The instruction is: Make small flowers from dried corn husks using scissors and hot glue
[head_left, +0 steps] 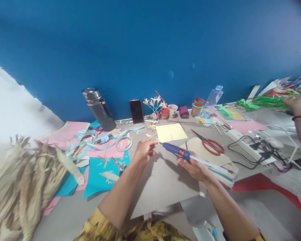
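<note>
My right hand (192, 164) is wrapped round the handle of a blue hot glue gun (174, 150), whose nozzle points left. A long whitish glue stick (212, 164) sticks out of its rear. Close to the nozzle, my left hand (145, 149) is closed in a pinch, thumb and forefinger together. Whatever lies between those fingertips is too small to make out. Just behind the fingertips lies a pale yellow sheet of paper (172, 132). Red-handled scissors (212, 145) rest on a beige cloth pouch right of the glue gun.
Dried corn husks (32, 180) are heaped at the left, near blue paper (97, 177) and a dark flask (99, 110). A phone (136, 111) and husk flowers (154, 102) stand along the wall. At right are a power strip (248, 145), cables and another person's hand (297, 102).
</note>
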The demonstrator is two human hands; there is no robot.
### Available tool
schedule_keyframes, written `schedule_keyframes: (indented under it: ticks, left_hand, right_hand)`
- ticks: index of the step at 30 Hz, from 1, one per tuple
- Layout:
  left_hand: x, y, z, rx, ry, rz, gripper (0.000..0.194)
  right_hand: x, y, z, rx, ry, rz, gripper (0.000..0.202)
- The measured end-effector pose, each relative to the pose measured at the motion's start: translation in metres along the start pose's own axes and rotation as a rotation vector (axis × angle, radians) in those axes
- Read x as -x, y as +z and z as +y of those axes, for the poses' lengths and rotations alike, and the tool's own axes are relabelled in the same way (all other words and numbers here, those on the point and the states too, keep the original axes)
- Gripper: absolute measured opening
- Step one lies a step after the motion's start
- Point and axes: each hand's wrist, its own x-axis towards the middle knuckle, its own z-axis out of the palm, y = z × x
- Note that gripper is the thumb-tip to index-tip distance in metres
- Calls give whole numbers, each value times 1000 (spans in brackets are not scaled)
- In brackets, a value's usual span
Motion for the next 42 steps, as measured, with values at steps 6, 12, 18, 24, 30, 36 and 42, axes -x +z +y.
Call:
schedule_keyframes:
  ticks: [6,12,18,24,30,36,42]
  left_hand:
    - [-1,-4,4,11,-8,27,25]
    - [-1,-4,2,15,-23,20,26]
    - [-2,-6,0,7,-21,14,25]
    - [-1,-4,1,-10,-22,0,26]
    - [-2,-5,2,3,-29,-19,26]
    - [5,-11,12,37,1,-28,24]
    - [23,-53,29,19,72,21,27]
  right_hand:
    - [-3,-2,-3,16,19,-38,35]
    - [-4,3,-5,34,0,14,37]
    - [-4,5,-4,59,-14,10,38]
    - [-5,3,-6,98,-27,-10,39]
    - [-4,2,-7,84,-44,-39,37]
    - [-6,-5,-11,175,14,-109,32]
    - [-32,-11,-8,581,190,-67,21]
